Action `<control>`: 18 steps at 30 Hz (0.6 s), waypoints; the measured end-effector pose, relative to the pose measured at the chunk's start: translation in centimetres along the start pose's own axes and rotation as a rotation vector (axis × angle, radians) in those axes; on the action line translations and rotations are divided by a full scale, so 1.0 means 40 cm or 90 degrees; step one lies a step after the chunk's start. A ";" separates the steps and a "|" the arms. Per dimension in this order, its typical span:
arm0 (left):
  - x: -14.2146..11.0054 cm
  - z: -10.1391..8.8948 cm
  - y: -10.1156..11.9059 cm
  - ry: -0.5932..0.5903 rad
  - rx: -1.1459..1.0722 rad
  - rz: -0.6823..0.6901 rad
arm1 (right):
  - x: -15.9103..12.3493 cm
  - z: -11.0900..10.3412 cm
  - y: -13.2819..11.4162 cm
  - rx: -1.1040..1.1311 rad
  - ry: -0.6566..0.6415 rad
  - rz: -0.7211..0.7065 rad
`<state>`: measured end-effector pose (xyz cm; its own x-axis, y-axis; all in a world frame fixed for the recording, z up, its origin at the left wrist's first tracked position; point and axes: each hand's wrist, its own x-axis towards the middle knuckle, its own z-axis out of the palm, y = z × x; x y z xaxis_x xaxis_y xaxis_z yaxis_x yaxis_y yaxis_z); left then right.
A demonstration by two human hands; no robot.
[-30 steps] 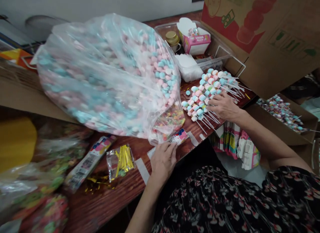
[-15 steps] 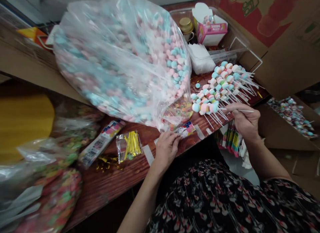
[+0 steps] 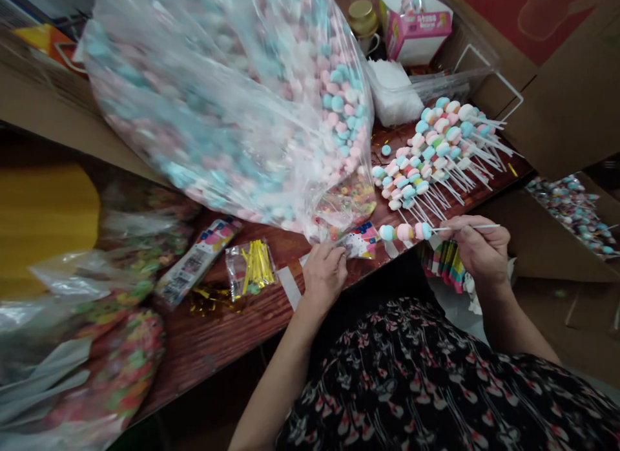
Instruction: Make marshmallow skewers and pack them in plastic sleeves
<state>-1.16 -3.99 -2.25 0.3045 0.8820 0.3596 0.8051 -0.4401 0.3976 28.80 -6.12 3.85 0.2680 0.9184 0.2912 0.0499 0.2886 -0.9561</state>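
Note:
My right hand (image 3: 479,247) is closed round the white stick of a marshmallow skewer (image 3: 405,232), which lies almost level past the table's front edge. Blue, white and pink marshmallows cover its left end, with small orange bits between them. My left hand (image 3: 325,271) has its fingers bent together at the left end of a printed plastic bag (image 3: 363,241); the fingertips are partly hidden. Behind the skewer is a pile of finished marshmallow skewers (image 3: 436,155), sticks toward me. A huge clear bag of marshmallows (image 3: 227,108) rises beyond my left hand.
A small bag of gummy rings (image 3: 346,202) leans by the big bag. Gold twist ties (image 3: 259,265) and a printed packet (image 3: 198,260) lie leftward on the wooden table (image 3: 217,347). Bagged gummies (image 3: 116,373) are far left. A carton of wrapped sweets (image 3: 574,212) stands right.
My right hand has drawn the skewer away from the pile, toward me. The left hand stays by the printed bag. The whole view has shifted slightly.

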 end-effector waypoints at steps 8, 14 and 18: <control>0.014 -0.034 0.005 -0.121 -0.007 -0.023 | -0.006 -0.020 0.019 0.051 0.014 0.006; 0.019 -0.013 -0.020 -0.009 -0.254 -0.130 | -0.014 -0.003 0.021 0.098 0.024 0.047; 0.023 -0.018 -0.011 -0.048 -0.211 -0.133 | -0.004 0.010 0.018 0.120 0.027 0.062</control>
<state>-1.60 -3.12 -1.47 0.1987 0.9626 0.1842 0.6499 -0.2701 0.7104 28.41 -5.95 3.11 0.3037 0.9333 0.1918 -0.1583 0.2480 -0.9558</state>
